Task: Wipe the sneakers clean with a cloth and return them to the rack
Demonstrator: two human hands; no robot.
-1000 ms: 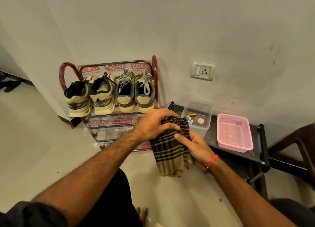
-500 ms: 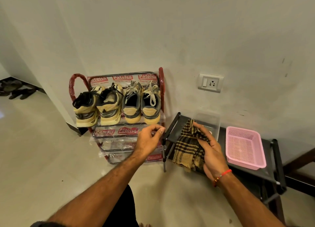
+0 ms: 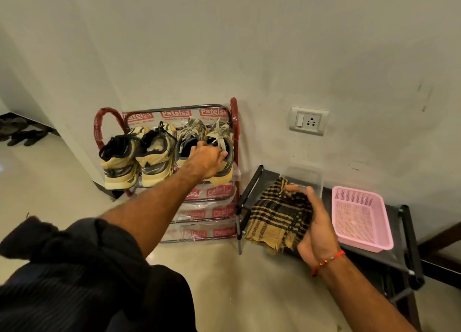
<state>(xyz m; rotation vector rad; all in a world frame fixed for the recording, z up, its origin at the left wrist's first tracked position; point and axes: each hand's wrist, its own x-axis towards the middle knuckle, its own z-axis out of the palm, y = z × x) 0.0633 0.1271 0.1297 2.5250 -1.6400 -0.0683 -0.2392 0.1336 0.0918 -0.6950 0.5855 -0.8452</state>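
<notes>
Left hand [image 3: 208, 158] fingers hooked into the collars of the two right-hand sneakers [image 3: 205, 152] on the rack [image 3: 233, 122]. Right hand [image 3: 313, 223] clutches the cloth [image 3: 275, 215] over the black stand [image 3: 252, 189]. All four shoes on the top shelf; wiping apparently not begun.

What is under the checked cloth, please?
The checked cloth lies on the black stand, its edge hanging over. The right hand grips it. Whatever lies beneath is hidden.

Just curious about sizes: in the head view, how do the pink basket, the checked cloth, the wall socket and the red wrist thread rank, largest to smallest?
1. Checked cloth and pink basket: look alike, not ranked.
2. Wall socket.
3. Red wrist thread.
</notes>
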